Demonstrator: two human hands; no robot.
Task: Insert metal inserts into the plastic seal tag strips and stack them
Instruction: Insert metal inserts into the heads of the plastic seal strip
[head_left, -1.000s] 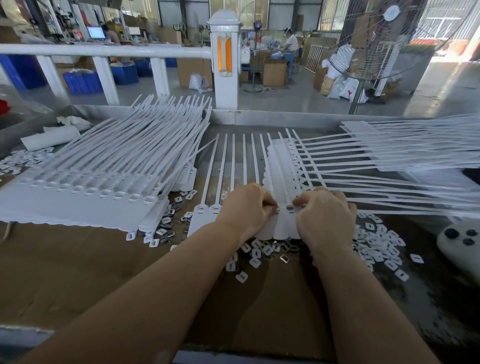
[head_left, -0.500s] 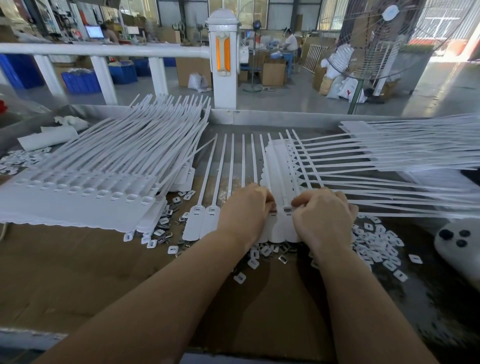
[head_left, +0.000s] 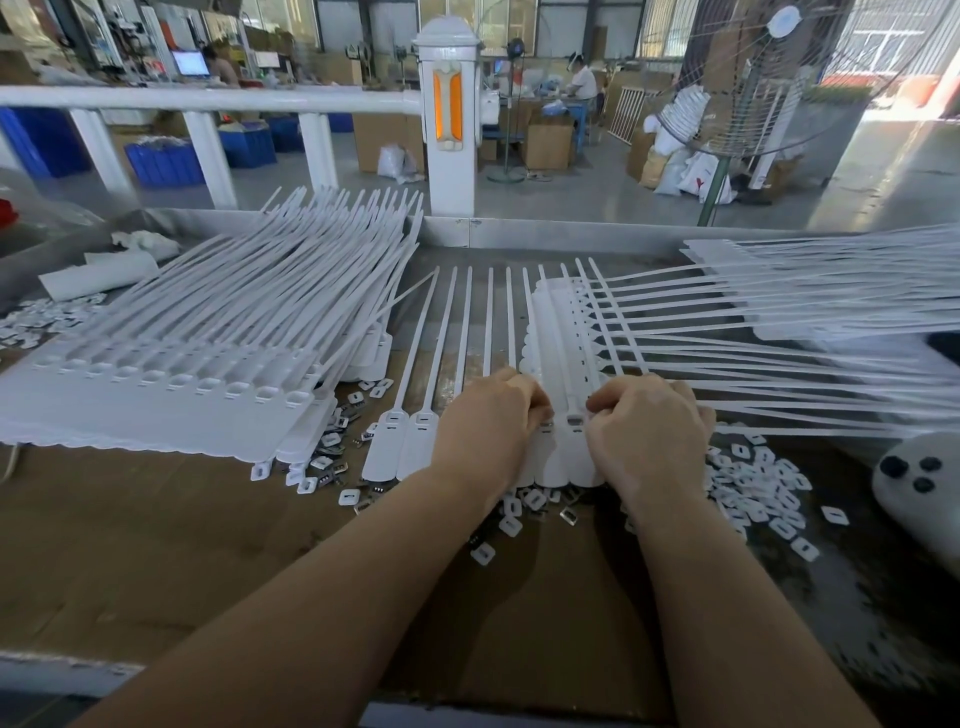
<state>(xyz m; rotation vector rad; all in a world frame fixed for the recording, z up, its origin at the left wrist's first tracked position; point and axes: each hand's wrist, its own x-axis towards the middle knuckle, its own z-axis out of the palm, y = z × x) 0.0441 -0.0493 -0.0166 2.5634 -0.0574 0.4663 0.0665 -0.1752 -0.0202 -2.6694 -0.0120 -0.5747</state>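
On the brown cardboard-covered bench, from my head camera, my left hand and right hand curl their fingers onto the white plastic seal tag strip lying flat between them, pinching at its slots. Small metal inserts and white plastic caps lie loose around it. A stack of finished white strips sits at my left, another fanned stack at my right.

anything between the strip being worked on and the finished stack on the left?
Nothing tall. Both hands, left hand and right hand, are already on the seal tag strip. Between it and the stacked strips lie only loose metal inserts flat on the cardboard; lifting the strip over should clear them.
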